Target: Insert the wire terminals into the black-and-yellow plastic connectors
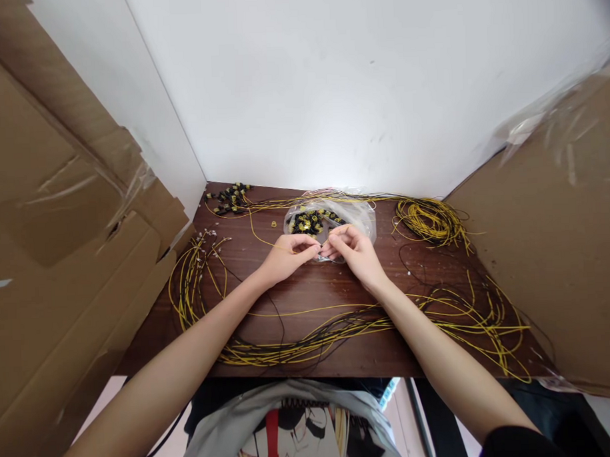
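Note:
Both my hands meet over the middle of the table, fingertips nearly touching. In my left hand (292, 255) the fingers pinch a thin yellow wire (260, 238), which runs back toward the black-and-yellow connectors (228, 199) at the far left. My right hand (354, 250) is closed in a pinch close beside it. A tiny dark piece shows between the fingertips; what the right fingers grip is too small to make out. Just behind the hands lies a clear plastic bag (363, 218) holding many small black-and-yellow connectors (305, 222).
Bundles of yellow and black wire lie along the table's front (299, 349), at the left (184, 293) and coiled at the back right (429, 221). A small yellow ring (273, 224) sits left of the bag. Cardboard sheets (69, 217) (550, 226) flank the table; a white wall (310, 88) stands behind.

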`<state>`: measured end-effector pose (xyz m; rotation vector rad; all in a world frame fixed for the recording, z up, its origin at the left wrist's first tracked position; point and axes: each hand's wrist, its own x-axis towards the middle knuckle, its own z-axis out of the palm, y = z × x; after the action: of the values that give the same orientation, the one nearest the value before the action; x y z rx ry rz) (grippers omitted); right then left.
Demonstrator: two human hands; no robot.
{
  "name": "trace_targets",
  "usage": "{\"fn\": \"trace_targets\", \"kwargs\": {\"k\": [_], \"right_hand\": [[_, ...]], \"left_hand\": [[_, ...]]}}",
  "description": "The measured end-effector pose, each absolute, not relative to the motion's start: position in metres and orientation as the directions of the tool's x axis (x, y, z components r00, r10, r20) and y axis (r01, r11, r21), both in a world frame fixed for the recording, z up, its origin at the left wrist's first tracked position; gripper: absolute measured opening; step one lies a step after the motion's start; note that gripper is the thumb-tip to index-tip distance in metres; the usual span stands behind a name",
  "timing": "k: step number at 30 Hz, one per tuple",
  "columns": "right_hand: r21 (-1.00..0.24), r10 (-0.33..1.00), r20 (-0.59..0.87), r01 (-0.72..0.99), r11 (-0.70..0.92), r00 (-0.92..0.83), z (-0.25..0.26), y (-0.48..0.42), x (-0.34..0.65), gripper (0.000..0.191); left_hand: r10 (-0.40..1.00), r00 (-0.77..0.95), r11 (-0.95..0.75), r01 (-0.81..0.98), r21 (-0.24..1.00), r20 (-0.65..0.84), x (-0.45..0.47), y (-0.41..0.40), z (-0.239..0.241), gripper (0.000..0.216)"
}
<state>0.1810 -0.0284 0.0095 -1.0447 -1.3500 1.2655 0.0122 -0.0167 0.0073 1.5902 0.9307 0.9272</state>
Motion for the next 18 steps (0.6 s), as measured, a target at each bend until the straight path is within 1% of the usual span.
{"fn": "trace_targets", "kwargs": {"k": [4,9,11,16,18], "right_hand": [[-0.992,0.974,0.109,0.047,0.120,-0.200,0.0092,-0.0287,0.1814,0.032],[-0.996,0.987,0.074,-0.055,0.067,-0.145,0.0072,-0.0293,0.1808,0.034],[-0.996,0.988,0.072,-0.069,0.063,-0.139,0.0079,-0.0289,0.1807,0.035],[-0.996,0.979,0.087,0.017,0.092,-0.185,0.0085,-0.0278,0.1817,0.035],[-0.996,0.979,0.085,0.015,0.090,-0.187,0.0072,-0.0279,0.1820,0.034]], "left_hand": [[0.905,0.409,-0.173,0.108,0.979,0.115,0.0121,-0.0166,0.0077,0.020],[0.911,0.389,-0.201,0.133,0.971,0.136,0.0125,-0.0169,0.0082,0.020],[0.909,0.393,-0.207,0.136,0.969,0.139,0.0125,-0.0169,0.0076,0.021],[0.909,0.398,-0.196,0.135,0.971,0.128,0.0119,-0.0173,0.0072,0.020],[0.910,0.394,-0.195,0.135,0.971,0.128,0.0119,-0.0177,0.0078,0.021]]}}
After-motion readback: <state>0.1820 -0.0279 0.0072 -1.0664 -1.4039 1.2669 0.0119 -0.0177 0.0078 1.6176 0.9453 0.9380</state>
